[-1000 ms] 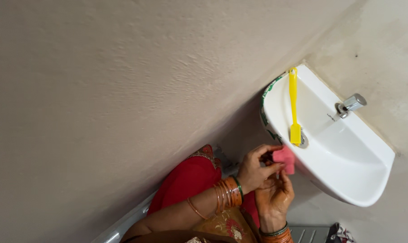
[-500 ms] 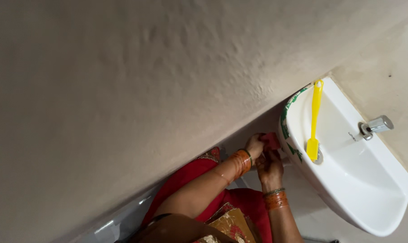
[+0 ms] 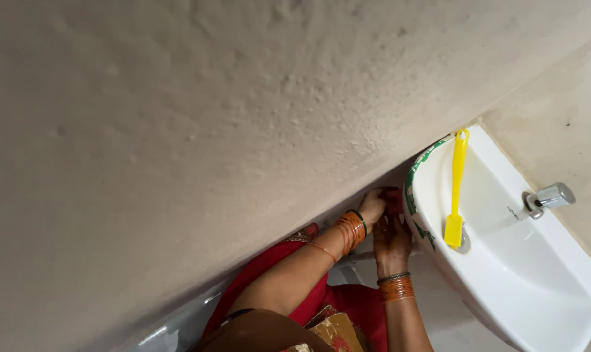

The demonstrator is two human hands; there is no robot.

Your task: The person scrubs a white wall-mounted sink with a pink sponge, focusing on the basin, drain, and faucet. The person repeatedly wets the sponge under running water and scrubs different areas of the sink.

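A white wash basin (image 3: 504,261) hangs on the wall at the right. A yellow long-handled brush (image 3: 458,189) lies in the basin with its head at the drain. My left hand (image 3: 376,205) presses a small pink sponge (image 3: 394,197) against the basin's outer side, close to the wall; most of the sponge is hidden by my fingers. Just below, my right hand (image 3: 391,240) has its fingers stretched up against the same outer side, next to the sponge. Both wrists carry orange bangles.
A chrome tap (image 3: 550,197) sticks out of the basin's rear rim. A rough beige wall (image 3: 211,130) fills most of the view. Red clothing with gold embroidery (image 3: 295,280) shows below my arms. A pale pipe or rail (image 3: 178,326) runs low on the left.
Both hands have moved with the pink sponge from in front of the basin's rim to its outer side by the wall. The view has shifted, so the basin sits lower right.
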